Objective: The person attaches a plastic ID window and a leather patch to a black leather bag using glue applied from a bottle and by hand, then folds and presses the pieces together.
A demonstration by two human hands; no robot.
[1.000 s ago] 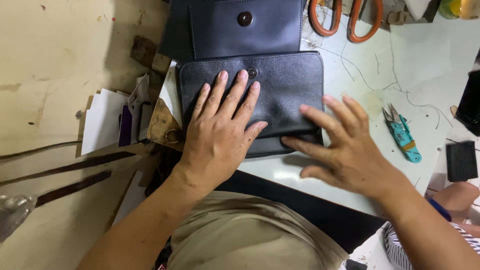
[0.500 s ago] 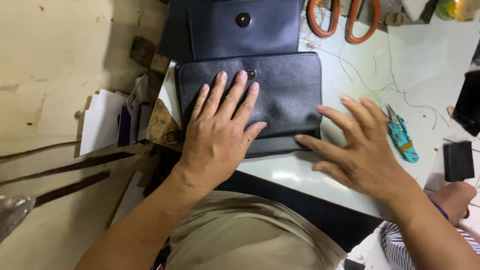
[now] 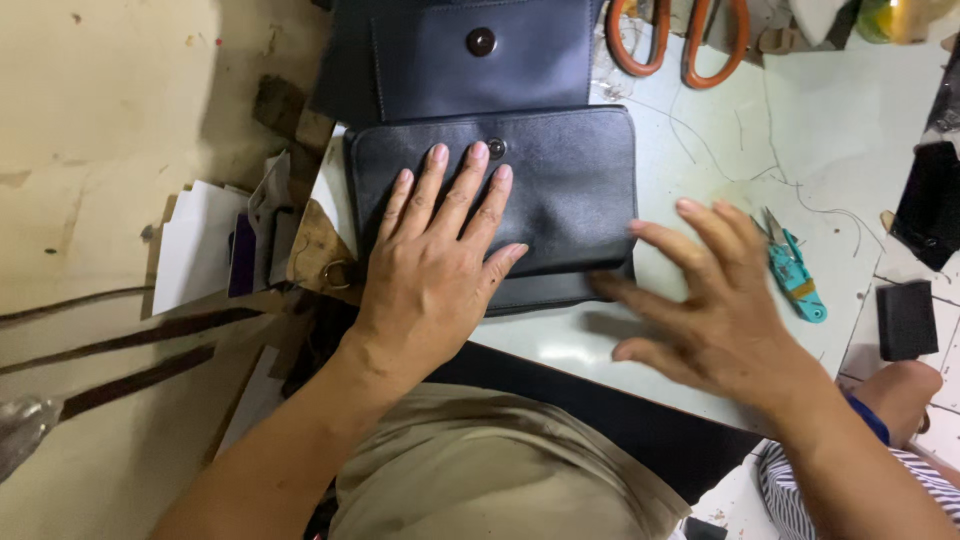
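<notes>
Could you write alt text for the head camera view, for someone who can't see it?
A person's left hand presses flat on a black leather wallet on a pale green worktable, while the right hand, fingers spread, touches the wallet's right edge. Small teal thread snips lie just right of it; orange-handled scissors sit at the top.

left hand (image 3: 432,265) flat on black wallet (image 3: 560,190), teal snips (image 3: 795,268)

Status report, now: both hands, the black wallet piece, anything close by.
Left hand flat on black leather wallet piece. Right hand open at its right edge, fingertips touching. Teal thread snips beside right hand; orange scissors beyond.
</notes>
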